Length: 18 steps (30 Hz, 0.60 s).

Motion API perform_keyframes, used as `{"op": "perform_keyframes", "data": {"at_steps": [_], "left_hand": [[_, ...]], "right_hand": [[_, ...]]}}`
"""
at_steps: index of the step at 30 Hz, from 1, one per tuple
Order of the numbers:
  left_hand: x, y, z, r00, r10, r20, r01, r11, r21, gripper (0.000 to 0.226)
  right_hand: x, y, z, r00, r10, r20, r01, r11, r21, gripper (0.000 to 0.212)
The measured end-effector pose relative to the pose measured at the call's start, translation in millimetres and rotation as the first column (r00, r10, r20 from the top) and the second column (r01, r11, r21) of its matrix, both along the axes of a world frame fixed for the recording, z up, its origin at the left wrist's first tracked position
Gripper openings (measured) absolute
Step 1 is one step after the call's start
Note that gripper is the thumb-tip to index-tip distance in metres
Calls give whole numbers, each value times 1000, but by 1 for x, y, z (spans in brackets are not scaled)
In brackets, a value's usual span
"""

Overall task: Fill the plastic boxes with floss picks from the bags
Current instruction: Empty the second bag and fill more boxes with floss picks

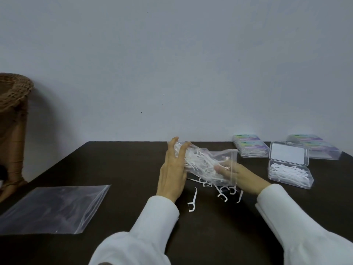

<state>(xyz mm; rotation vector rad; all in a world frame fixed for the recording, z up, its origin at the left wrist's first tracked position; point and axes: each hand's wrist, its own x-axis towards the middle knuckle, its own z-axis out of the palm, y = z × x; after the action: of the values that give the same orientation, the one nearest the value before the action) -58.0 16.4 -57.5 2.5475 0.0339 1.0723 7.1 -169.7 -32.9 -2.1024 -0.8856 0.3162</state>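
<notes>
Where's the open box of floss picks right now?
In the head view, the open box sits on the table's right side, just right of the right hand, before the closed boxes.

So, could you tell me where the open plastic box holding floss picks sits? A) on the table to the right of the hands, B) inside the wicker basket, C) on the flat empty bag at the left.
A: the open box rests on the dark table, right of the right hand.
</notes>
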Motion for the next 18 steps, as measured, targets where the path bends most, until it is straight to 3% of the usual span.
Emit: {"op": "perform_keyframes", "data": {"at_steps": [4,8,13,16,18], "left_hand": [[-1,6,0,996,78,-31,-81,992,-100,74],[0,8,1,994,104,-13,-105,988,-112,73],[-4,8,5,994,108,-15,-109,981,-158,70],[-5,6,6,998,59,-7,-60,983,-176,70],[-5,5,6,999,41,7,-40,988,-149,71]], "right_hand": [[8,-7,-3,997,-37,-73,34,998,-54,35],[10,-8,-5,985,9,-171,-14,1000,-26,30],[4,-9,-2,987,0,-162,13,996,83,5],[1,-9,0,985,-8,-173,31,991,131,28],[-1,-7,1,991,-72,-112,81,994,78,43]]}}
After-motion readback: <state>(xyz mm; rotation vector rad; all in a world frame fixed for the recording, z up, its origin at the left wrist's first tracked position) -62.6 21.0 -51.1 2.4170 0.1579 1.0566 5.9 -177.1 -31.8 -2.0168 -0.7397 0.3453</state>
